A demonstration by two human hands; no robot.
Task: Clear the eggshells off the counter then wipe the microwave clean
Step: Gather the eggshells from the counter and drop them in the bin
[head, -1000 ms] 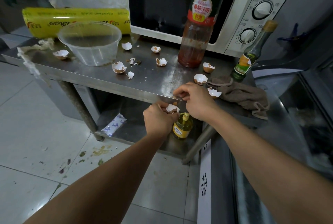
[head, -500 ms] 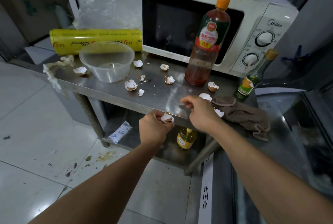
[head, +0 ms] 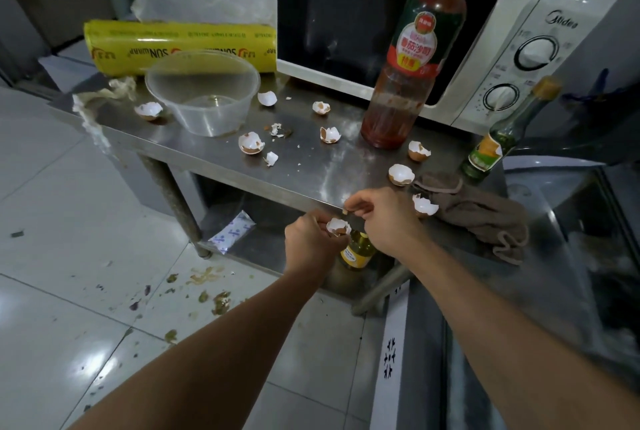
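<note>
Several broken eggshells lie scattered on the steel counter (head: 304, 166), among them one (head: 251, 143) in front of the clear bowl, one (head: 401, 174) near the cloth and one (head: 424, 205) beside my right hand. My left hand (head: 310, 242) holds an eggshell half (head: 338, 226) just below the counter's front edge. My right hand (head: 384, 218) pinches a small shell fragment (head: 345, 211) right above it. The white microwave (head: 540, 49) stands at the back of the counter.
A tall sauce bottle (head: 412, 83) and a green glass bottle (head: 498, 139) stand before the microwave. A clear plastic bowl (head: 204, 94), a yellow cling-wrap roll (head: 180, 43) and a brown cloth (head: 485, 215) rest on the counter. A yellow bottle (head: 356, 251) stands on the lower shelf. Stains mark the floor.
My right hand has lifted a small fragment off the counter edge and brought it over the shell in my left hand. The view has tilted up and drawn closer.
</note>
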